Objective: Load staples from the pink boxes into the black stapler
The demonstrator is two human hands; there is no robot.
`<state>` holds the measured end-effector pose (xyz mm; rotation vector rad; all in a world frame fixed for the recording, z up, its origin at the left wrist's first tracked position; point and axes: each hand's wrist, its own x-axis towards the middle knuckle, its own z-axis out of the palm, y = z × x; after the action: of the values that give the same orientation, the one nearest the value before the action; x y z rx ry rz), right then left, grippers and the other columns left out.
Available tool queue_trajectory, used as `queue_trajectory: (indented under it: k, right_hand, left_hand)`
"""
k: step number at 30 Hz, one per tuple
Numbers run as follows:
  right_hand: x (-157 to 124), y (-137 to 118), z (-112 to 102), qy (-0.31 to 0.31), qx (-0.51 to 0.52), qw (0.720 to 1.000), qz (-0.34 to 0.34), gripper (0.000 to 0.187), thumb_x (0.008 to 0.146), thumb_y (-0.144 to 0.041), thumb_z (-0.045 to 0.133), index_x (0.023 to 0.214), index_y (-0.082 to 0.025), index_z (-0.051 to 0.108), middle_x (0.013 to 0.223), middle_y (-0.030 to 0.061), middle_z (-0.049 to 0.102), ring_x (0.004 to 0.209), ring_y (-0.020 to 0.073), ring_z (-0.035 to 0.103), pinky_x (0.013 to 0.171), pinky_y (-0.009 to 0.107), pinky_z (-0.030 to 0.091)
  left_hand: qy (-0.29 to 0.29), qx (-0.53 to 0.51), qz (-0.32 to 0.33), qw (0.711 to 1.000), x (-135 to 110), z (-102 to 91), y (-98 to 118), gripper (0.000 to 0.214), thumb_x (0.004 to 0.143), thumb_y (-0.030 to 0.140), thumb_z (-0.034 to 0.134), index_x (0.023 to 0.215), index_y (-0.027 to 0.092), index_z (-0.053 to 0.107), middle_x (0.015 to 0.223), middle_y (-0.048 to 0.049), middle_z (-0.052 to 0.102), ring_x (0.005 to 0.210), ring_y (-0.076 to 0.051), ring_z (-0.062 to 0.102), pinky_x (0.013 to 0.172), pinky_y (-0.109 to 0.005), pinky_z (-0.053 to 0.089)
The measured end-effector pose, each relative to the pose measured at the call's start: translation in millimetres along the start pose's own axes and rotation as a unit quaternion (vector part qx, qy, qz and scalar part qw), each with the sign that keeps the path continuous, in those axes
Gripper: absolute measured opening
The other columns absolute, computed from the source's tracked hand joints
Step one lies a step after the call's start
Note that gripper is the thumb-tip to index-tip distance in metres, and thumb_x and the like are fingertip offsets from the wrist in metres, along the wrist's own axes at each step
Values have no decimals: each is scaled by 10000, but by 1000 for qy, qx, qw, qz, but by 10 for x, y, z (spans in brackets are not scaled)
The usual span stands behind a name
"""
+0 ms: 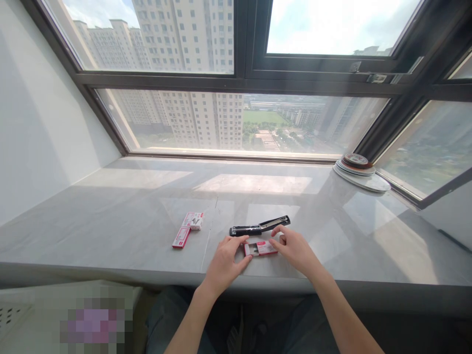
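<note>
A small pink-and-white staple box (266, 248) lies near the counter's front edge, its inner tray partly slid out at the left. My left hand (225, 258) grips the box's left end between thumb and fingers. At the other end, my right hand (294, 248) has its fingers bent against the sleeve. Just beyond the box rests a black stapler (246, 230), opened out flat with its metal channel showing. To the left are more pink-and-white boxes, one long box (182, 237) and a smaller white box (196, 221) with a staple picture, close together.
The grey marble counter (129, 231) runs beneath a wide window. A stack of round plates or mats (363, 177) sits in the far right corner. Below the counter at left is a pale surface (37, 314) with a blurred patch.
</note>
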<state>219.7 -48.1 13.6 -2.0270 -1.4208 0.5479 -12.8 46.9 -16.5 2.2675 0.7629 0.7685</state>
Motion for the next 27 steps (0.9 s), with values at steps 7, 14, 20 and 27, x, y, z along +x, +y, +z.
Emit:
queue_trajectory:
  k: [7, 14, 20, 27]
  right_hand:
    - [203, -551, 118, -56, -237, 962, -123, 174, 841, -205, 652, 798, -286, 800, 734, 36, 710, 714, 212, 638, 600, 280, 301]
    - [241, -637, 162, -80, -350, 921, -153, 169, 845, -173, 642, 798, -240, 790, 763, 89, 722, 716, 254, 675, 608, 291, 334]
    - [227, -602, 202, -80, -357, 917, -157, 180, 874, -195, 628, 738, -212, 745, 771, 99, 718, 733, 250, 678, 630, 291, 341]
    - [245, -476, 244, -80, -262, 943, -190, 130, 889, -253, 631, 793, -219, 713, 731, 40, 698, 705, 191, 643, 626, 269, 308]
  left_hand:
    - [4, -6, 0, 1000, 5, -10, -6, 539, 850, 224, 743, 1361, 312, 598, 1219, -37, 688, 1154, -249, 617, 1028, -430, 511]
    - [1, -17, -8, 1000, 6, -10, -27, 552, 855, 246, 736, 1381, 323, 583, 1234, -32, 680, 1161, -251, 610, 1029, -428, 501]
    - [2, -14, 0, 1000, 17, 4, -35, 541, 862, 251, 719, 1381, 316, 583, 1232, -43, 684, 1158, -263, 608, 1021, -446, 499]
    - [0, -10, -7, 1000, 17, 5, -26, 531, 843, 221, 741, 1347, 317, 606, 1221, -37, 688, 1144, -257, 612, 1006, -434, 501]
